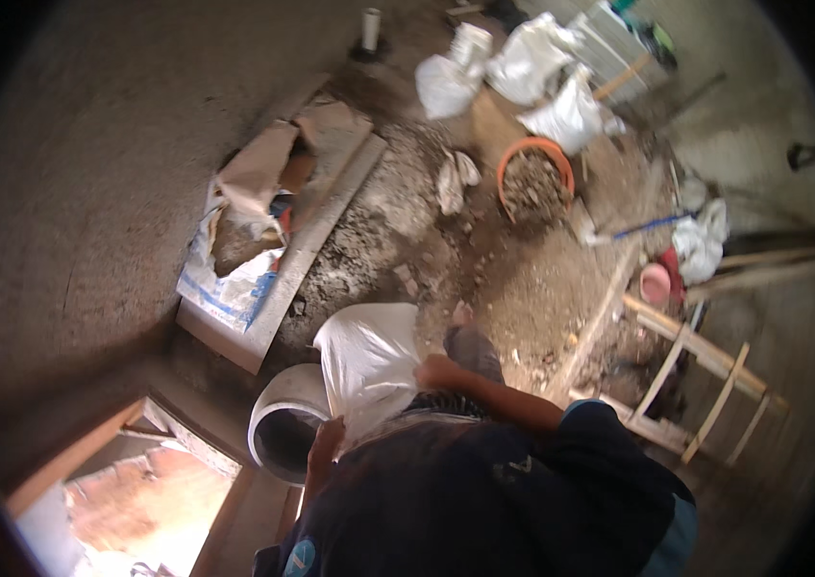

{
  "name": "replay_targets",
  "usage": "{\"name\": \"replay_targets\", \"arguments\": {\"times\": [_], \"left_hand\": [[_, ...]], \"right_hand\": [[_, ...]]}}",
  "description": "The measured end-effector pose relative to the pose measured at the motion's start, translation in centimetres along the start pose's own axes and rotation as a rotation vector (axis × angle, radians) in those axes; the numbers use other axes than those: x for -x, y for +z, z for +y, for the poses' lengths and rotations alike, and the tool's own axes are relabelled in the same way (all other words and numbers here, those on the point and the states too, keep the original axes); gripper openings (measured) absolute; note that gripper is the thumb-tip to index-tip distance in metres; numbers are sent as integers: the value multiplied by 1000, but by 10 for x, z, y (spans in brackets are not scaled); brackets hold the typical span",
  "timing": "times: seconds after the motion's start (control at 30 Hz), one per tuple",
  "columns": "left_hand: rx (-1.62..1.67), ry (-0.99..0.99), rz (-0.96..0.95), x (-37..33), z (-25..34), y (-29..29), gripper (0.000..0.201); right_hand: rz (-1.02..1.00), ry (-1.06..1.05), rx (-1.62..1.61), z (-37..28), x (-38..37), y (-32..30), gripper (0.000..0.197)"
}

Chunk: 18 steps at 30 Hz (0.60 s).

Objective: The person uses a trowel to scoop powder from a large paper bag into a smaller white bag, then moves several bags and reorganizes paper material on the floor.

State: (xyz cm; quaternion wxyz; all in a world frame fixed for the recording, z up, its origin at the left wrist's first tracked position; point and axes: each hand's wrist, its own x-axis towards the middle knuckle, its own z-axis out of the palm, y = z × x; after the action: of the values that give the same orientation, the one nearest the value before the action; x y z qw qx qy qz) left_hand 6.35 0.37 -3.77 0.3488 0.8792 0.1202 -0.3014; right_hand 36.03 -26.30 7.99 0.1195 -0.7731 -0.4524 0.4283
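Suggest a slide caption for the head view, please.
Left hand and right hand hold a white sack beside a bucket; beyond, an orange tub holds rubble.

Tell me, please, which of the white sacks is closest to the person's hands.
The white sack held by the left hand and right hand; the other white sacks lie farther off, some near the orange tub.

Orange tub [534, 142] of rubble [534, 183], pink bucket [654, 282], wooden ladder [705, 354], white pipe [370, 31]

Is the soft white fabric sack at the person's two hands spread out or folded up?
Spread out: the sack fans wide ahead of the left hand and right hand, wrinkled near them. Its inside is hidden.
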Motion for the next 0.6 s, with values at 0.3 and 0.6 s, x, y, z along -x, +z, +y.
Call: {"name": "replay_targets", "arguments": {"times": [0.3, 0.6], "left_hand": [[92, -162, -174, -33, 204, -122, 29], [-512, 236, -449, -127, 300, -113, 41]], "right_hand": [[56, 49, -20, 76, 84, -15, 23], [372, 792, -836, 105, 277, -51, 48]]}}
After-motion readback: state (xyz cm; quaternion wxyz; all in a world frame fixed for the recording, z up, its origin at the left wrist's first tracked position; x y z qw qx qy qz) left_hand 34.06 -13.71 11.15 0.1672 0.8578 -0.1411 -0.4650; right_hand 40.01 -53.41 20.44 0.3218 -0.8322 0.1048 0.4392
